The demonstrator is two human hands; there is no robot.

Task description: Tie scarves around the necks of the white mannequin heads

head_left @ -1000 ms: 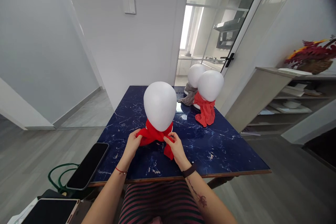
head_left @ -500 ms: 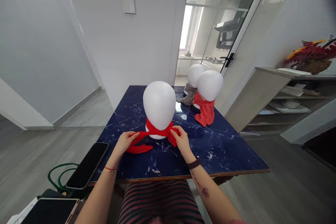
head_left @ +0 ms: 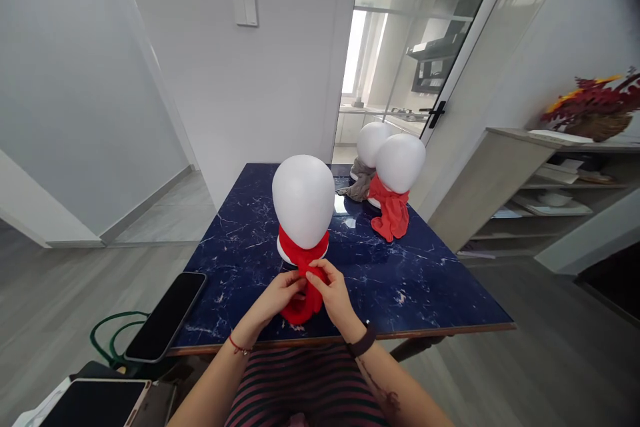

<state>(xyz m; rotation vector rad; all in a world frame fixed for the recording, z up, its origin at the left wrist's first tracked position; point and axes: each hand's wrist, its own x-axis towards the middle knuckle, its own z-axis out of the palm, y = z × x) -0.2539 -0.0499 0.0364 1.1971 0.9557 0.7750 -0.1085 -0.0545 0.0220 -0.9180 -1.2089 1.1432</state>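
Note:
A smooth white mannequin head (head_left: 303,200) stands upright in front of me on the dark blue marbled table (head_left: 240,213). Around its neck lies a red scarf (head_left: 295,252), whose ends come together at the front. My left hand (head_left: 283,293) pinches the scarf from the left, just below the neck. From the other side my right hand (head_left: 329,288) grips it too, thumb and fingers closed on the cloth. Both hands almost meet there. Below them the scarf hangs in a loop onto the tabletop. Fingers and folds partly hide how the ends cross.
Two more white heads stand at the back right, one with a coral scarf (head_left: 393,210), one with a grey scarf (head_left: 361,181). A phone (head_left: 167,313) with a green cord overhangs the left edge. A tablet (head_left: 95,403) lies lower left. Shelves (head_left: 540,180) stand right.
Both hands have moved inward and toward me, from holding the scarf's ends apart to meeting in front of the neck. The ends are now gathered together there.

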